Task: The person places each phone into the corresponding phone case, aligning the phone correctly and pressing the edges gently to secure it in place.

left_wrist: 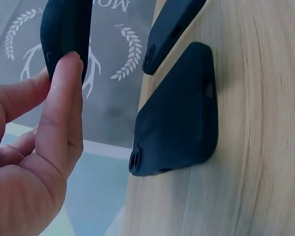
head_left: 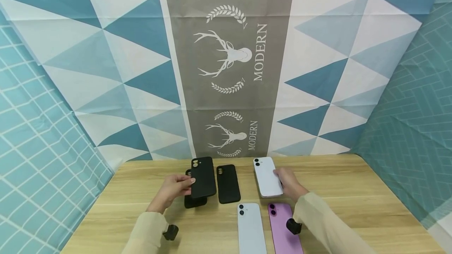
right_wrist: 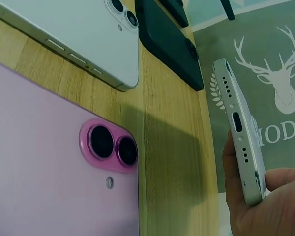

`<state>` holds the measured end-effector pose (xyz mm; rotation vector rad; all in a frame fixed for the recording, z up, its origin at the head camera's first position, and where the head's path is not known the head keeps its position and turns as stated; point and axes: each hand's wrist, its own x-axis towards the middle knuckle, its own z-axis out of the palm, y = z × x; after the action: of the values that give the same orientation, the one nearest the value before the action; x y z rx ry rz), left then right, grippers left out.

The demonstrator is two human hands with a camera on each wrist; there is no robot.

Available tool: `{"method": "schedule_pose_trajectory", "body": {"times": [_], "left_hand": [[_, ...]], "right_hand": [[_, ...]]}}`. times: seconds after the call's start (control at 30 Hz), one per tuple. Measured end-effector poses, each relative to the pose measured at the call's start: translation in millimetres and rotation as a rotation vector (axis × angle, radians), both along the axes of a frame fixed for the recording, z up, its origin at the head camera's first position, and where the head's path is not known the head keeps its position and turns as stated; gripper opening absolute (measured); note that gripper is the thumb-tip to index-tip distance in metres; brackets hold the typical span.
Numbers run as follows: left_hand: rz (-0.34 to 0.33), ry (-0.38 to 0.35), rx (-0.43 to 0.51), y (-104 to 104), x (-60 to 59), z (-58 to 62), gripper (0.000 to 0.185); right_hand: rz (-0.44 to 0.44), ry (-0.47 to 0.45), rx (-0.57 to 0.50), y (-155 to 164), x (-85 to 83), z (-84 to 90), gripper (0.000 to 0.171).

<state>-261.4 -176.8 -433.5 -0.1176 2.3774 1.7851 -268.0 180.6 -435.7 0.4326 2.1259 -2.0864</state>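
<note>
Pinching a black case (head_left: 203,176) off the desk (head_left: 353,207), the left hand (head_left: 173,191) holds it long axis toward twelve o'clock; the right hand (head_left: 291,183) grips a white phone (head_left: 267,176) by its near end, three o'clock of the case, well apart, roughly parallel.

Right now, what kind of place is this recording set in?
Probably a staged tabletop booth, not a lived-in room: a wooden table, patterned cloth backdrops on three sides, and phones and black cases laid out in rows.
</note>
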Motion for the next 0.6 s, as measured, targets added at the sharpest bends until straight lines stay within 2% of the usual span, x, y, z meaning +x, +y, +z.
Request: {"method": "schedule_pose_trajectory", "body": {"times": [0.17,0.6], "left_hand": [[-0.020,0.009,-0.002,5,0.9,-0.4,0.041],[-0.014,0.020,0.008,21,0.7,0.5,0.033]], "right_hand": [[-0.009,-0.001,-0.010,-3,0.1,0.3,0.046],[-0.002,-0.014,-0.022,-7,1.3,3.3,0.048]]}}
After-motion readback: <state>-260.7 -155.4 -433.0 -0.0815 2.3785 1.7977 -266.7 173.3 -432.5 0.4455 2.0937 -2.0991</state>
